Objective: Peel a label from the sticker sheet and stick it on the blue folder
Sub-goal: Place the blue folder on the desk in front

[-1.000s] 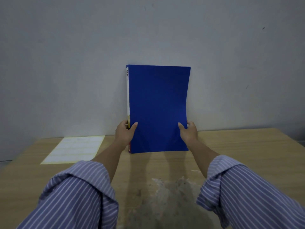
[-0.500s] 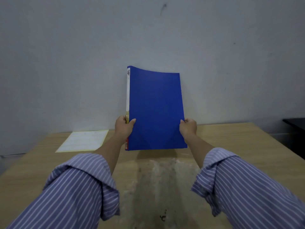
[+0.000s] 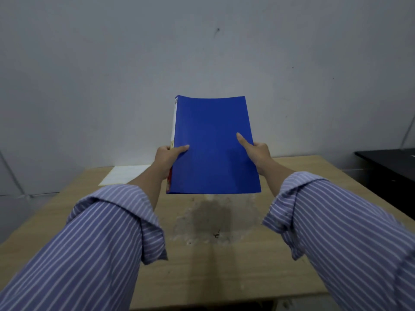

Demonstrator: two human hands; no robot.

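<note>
The blue folder (image 3: 213,144) is held up off the table, tilted back, its cover facing me and its white spine strip on the left. My left hand (image 3: 167,154) grips the spine edge with the thumb on the cover. My right hand (image 3: 256,151) grips the right edge, thumb stretched across the cover. The pale sticker sheet (image 3: 122,175) lies flat at the table's far left, partly hidden behind my left forearm.
The wooden table (image 3: 224,277) has a worn, whitish scuffed patch (image 3: 208,221) under the folder. A grey wall stands close behind the table. A dark piece of furniture (image 3: 390,167) sits to the right of the table.
The folder has been lifted from standing on the table and tilted back toward me. Both hands stayed on its side edges; the right thumb now reaches further onto the cover.
</note>
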